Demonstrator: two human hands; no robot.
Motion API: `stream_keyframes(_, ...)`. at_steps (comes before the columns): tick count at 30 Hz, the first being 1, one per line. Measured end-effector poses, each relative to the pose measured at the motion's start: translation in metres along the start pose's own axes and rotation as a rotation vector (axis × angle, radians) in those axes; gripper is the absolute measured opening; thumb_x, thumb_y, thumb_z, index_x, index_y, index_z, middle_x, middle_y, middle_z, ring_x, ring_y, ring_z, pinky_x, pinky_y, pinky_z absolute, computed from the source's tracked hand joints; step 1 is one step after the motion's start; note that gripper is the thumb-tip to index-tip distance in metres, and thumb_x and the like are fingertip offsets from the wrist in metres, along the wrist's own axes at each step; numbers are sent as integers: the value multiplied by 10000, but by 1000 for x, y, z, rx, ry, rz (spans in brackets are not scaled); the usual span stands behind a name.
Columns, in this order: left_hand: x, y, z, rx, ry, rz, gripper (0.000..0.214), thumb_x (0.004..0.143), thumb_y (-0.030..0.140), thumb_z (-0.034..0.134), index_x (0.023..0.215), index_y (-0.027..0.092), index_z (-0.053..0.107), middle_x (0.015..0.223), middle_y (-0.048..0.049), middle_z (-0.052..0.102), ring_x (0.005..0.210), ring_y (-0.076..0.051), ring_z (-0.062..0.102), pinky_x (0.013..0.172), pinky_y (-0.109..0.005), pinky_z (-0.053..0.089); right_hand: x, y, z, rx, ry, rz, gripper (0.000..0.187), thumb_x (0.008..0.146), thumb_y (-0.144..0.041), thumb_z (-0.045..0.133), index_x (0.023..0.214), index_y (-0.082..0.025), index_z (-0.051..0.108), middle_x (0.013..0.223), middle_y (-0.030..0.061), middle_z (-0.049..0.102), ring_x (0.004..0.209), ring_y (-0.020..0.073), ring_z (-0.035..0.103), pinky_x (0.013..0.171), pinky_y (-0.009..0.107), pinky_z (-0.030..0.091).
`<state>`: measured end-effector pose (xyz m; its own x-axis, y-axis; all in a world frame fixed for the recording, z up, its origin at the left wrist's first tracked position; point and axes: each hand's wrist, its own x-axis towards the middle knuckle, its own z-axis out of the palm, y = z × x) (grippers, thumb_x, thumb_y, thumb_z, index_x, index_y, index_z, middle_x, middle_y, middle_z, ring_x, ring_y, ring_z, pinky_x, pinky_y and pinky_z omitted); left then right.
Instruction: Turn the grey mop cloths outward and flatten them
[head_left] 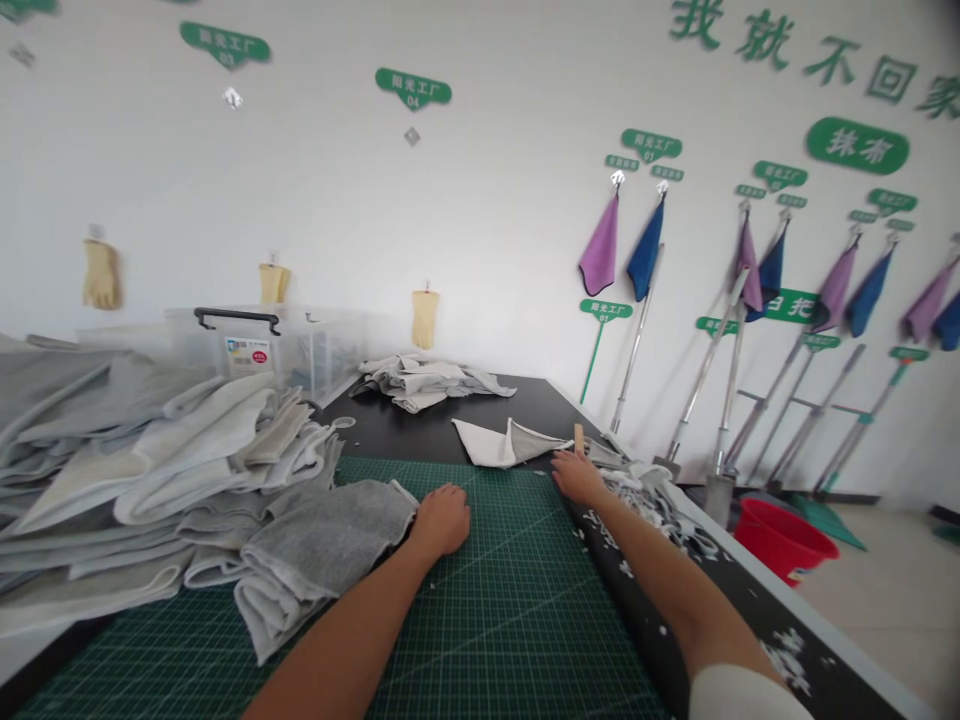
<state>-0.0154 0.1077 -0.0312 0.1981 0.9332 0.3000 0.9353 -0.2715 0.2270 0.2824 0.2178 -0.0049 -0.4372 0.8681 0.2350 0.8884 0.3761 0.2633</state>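
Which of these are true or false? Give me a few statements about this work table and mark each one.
The left hand rests against grey towelling cloth on the green cutting mat. True.
The right hand grips scissors. False: no scissors show; it rests at the mat's far edge.
Yellow gloves lie on the mat. False: they hang on the wall.
Purple cloths and blue cloths hang from wall hooks. True.
The red plastic bucket sits on the table. False: it stands on the floor to the table's right.
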Motion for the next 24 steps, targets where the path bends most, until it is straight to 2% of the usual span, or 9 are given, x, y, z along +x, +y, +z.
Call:
stream_keyframes(3, 1, -1, 1, -13, 2, 12, 224, 886, 248, 430, 967, 158, 619, 1092, -117, 612, 1122, -258, 506, 942, -371, 364, 22, -27, 9, 50, 8, -2, 518, 840, -159, 443, 1355, -111, 411, 1443, 156, 336, 1321, 267, 304, 1062, 413, 209)
stream_keyframes(6, 1, -2, 2, -24, 6, 16, 219, 882, 249, 438, 956, 153, 622, 1090, -120, 615, 1130, -264, 501, 943, -377, 364, 43, -56, 14, 101, 5, -23, 624, 823, -130, 445, 1427, -133, 288, 1484, 130, 260, 1354, 251, 237, 1071, 409, 187)
stream_keyframes(9, 2, -3, 4, -37, 16, 14, 214, 878, 243, 449, 958, 149, 624, 1093, -126, 617, 1145, -270, 491, 951, -379, 356, 56, -78, 13, 144, -6, -40, 483, 848, -130, 448, 1329, -170, 448, 1435, 106, 366, 1335, 237, 277, 1069, 426, 177)
stream_keyframes(12, 2, -5, 6, -67, 39, 20, 199, 867, 241, 468, 940, 151, 629, 1072, -123, 625, 1120, -269, 509, 940, -371, 364, 60, -89, 3, 171, 31, -21, 280, 882, -249, 501, 1122, -137, 590, 1294, 110, 515, 1287, 254, 349, 1066, 480, 151)
stream_keyframes(16, 4, -9, 9, -138, 106, 7, 196, 835, 229, 506, 965, 153, 631, 1029, -114, 638, 1028, -261, 564, 909, -363, 390, 60, -92, -27, 209, 188, 56, 244, 894, -199, 427, 1034, -112, 606, 1161, 166, 595, 1225, 257, 421, 1072, 451, 98)
stream_keyframes(18, 5, -11, 12, -181, 170, -25, 268, 840, 229, 502, 1075, 141, 597, 1085, -123, 620, 1046, -261, 558, 921, -364, 389, 60, -91, -50, 237, 280, 94, 267, 910, -203, 370, 1040, -130, 591, 1049, 142, 643, 1093, 242, 523, 1067, 448, 104)
stream_keyframes(20, 7, -12, 13, -223, 255, -78, 378, 878, 261, 464, 1219, 103, 503, 1192, -155, 564, 1128, -269, 512, 960, -371, 369, 59, -90, -76, 268, 374, 119, 290, 920, -233, 341, 1065, -132, 571, 958, 123, 662, 987, 233, 568, 1060, 444, 120)
stream_keyframes(22, 9, -12, 14, -256, 337, -133, 493, 917, 330, 415, 1322, 51, 375, 1289, -198, 477, 1216, -279, 440, 1000, -380, 340, 56, -91, -104, 308, 458, 118, 300, 923, -257, 337, 1092, -143, 557, 944, 107, 667, 942, 226, 583, 1044, 423, 171)
stream_keyframes(24, 12, -12, 13, -310, 432, -172, 621, 920, 415, 412, 1372, 16, 264, 1348, -232, 393, 1270, -293, 378, 1022, -392, 325, 50, -95, -129, 357, 529, 111, 307, 924, -291, 342, 1113, -162, 547, 943, 97, 669, 907, 227, 591, 974, 384, 282)
